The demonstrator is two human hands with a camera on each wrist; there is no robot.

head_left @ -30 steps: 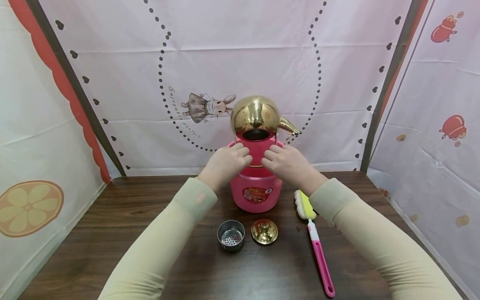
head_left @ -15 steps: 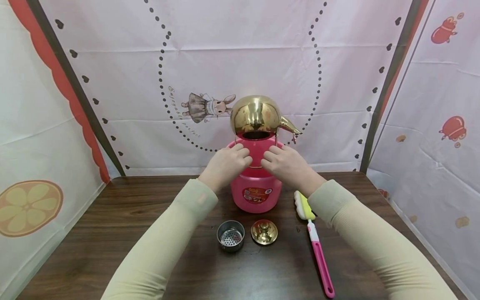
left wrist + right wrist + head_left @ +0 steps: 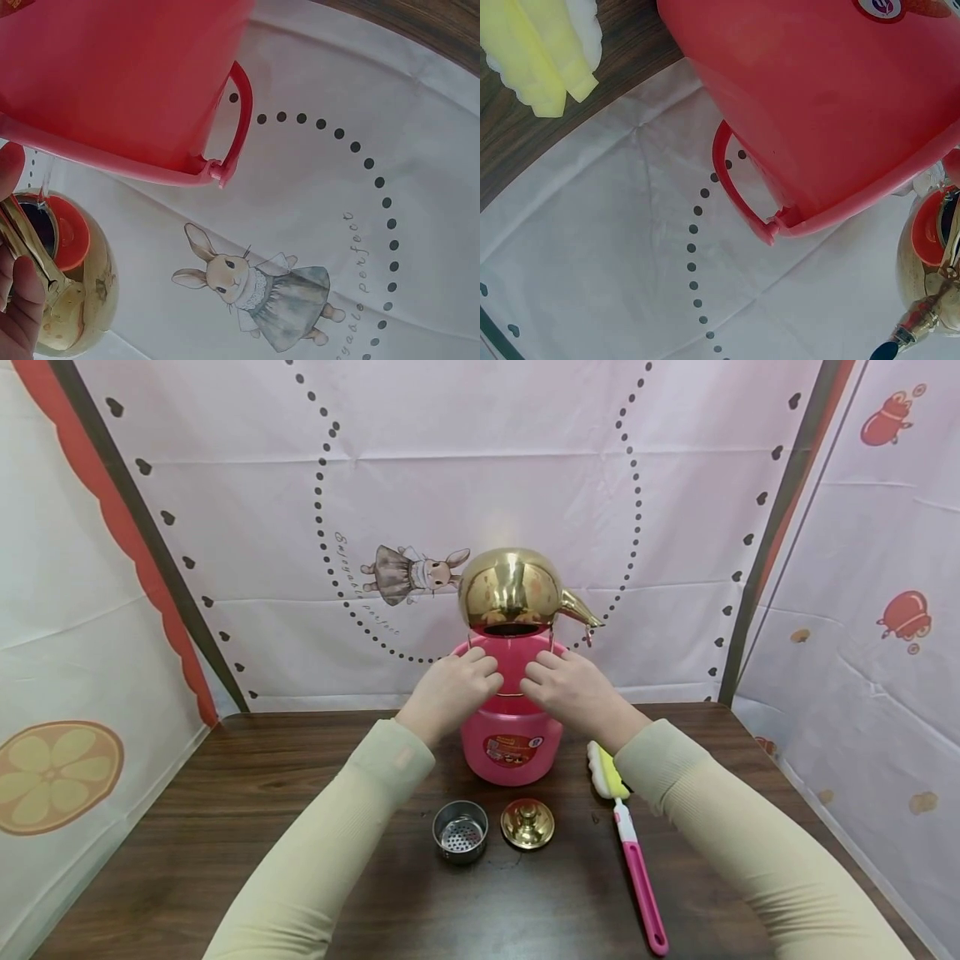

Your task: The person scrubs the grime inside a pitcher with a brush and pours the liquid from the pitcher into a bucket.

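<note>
A shiny gold kettle (image 3: 510, 589) is tipped over a pink bucket (image 3: 512, 747), its dark mouth facing down toward me. My left hand (image 3: 453, 689) and right hand (image 3: 573, 689) grip the two sides of its thin handle (image 3: 511, 695), fingers curled. The left wrist view shows the fingers of the left hand (image 3: 22, 300) at the handle and a clear stream of water (image 3: 46, 178) at the mouth. A small reddish bit hangs by the spout (image 3: 579, 608); its kind is unclear. Inside the bucket is hidden.
A metal strainer cup (image 3: 461, 832) and a gold kettle lid (image 3: 528, 824) lie on the wooden table (image 3: 300, 818) before the bucket. To the right lies a sponge brush (image 3: 634, 860) with a pink handle. A printed cloth (image 3: 480, 485) hangs behind.
The kettle has risen very slightly and its mouth looks narrower, turned further down. Both hands keep their grip, nearly in place. The things on the table have not moved.
</note>
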